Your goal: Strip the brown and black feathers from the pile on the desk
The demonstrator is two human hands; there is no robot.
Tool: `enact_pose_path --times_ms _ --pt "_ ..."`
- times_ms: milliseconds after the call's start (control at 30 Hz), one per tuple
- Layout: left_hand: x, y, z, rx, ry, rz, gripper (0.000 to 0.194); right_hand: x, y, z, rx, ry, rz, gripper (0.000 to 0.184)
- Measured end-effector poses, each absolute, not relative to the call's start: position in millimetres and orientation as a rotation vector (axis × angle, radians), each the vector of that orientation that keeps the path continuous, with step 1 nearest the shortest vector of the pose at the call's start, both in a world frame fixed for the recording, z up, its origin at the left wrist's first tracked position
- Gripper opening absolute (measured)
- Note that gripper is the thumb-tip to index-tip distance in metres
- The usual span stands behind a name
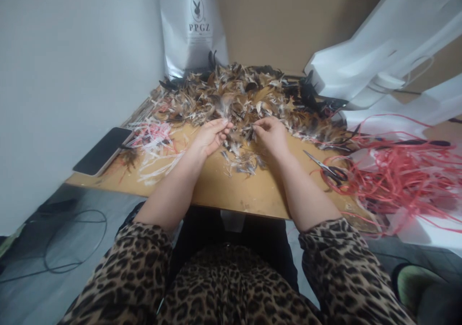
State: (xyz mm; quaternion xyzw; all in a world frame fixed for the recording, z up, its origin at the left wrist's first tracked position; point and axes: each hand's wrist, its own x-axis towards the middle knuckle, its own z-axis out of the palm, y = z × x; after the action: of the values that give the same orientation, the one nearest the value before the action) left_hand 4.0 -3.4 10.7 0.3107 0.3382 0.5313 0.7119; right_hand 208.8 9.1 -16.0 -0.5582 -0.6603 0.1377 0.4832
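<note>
leopard-print top (234,286) is seen closest, a wispy feather (224,106) is pinched by left hand (215,135), some dark bit (253,128) by right hand (271,135), feathers (265,94) heaped on bench (241,195)

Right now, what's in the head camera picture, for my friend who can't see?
A left hand pinches a feather, right hand nearby, at a heap of brown feathers on a table. A phone lies left; scissors and tangled red strands lie right.
</note>
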Motion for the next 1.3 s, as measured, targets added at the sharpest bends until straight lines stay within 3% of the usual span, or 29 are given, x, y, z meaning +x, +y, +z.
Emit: enact_pose_path --times_ms 200,400,733,1000,1300 --pt "5.2 -5.4 10.2 0.696 0.746 1.137 0.006 200.8 12.1 -21.9 -1.46 -1.531 0.588 0.024" --pt "4.7 -5.3 9.9 0.679 0.725 1.108 0.005 193.6 14.5 -27.2 -1.382 -1.411 0.763 0.018" --pt "9.7 -6.9 5.1 0.632 0.682 1.036 0.003 188.6 -15.6 7.2 -1.109 -1.683 -0.211 0.02" --pt "14.5 -7.5 0.2 0.642 0.626 0.999 0.008 170.8 -23.8 0.8 -1.066 -1.955 -0.5 0.021" --pt "13.0 -7.0 -0.4 0.587 0.583 1.01 0.007 166.8 -27.9 1.1 -1.059 -2.003 -0.545 0.02"
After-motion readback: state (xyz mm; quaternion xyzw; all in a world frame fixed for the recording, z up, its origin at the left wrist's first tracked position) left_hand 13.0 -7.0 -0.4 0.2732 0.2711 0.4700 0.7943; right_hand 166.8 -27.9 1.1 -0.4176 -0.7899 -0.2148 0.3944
